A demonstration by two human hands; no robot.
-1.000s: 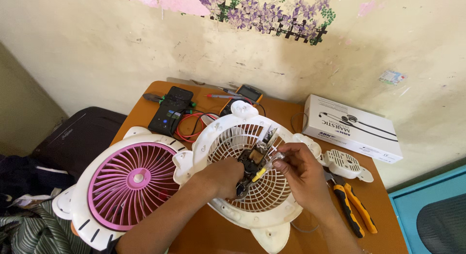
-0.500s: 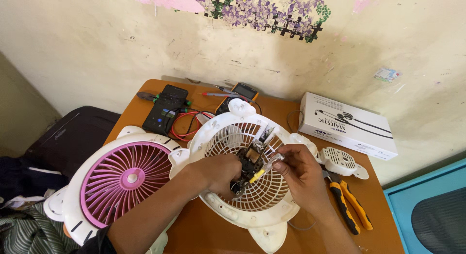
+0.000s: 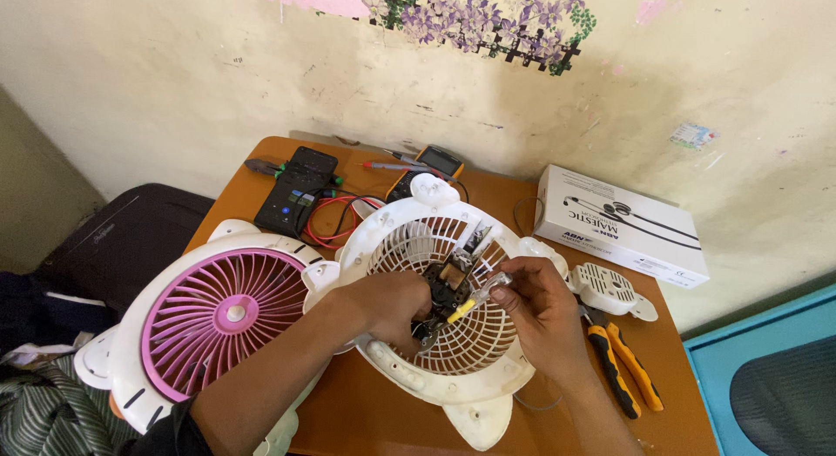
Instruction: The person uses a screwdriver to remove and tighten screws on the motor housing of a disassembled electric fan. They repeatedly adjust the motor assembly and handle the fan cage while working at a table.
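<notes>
A white fan housing with a round grille lies on the orange table. My left hand grips the small dark motor part at the grille's centre. My right hand pinches a thin tool with a yellow handle, its tip against the motor part. To the left lies the other half of the fan, white with a pink grille.
A black device and an orange multimeter with red and black leads lie at the table's far side. A white box sits at the right. A small white grille piece and orange-handled pliers lie near my right wrist.
Both hands keep their hold at the grille's centre. The view has shifted slightly, and my fingers have moved a little around the motor part.
</notes>
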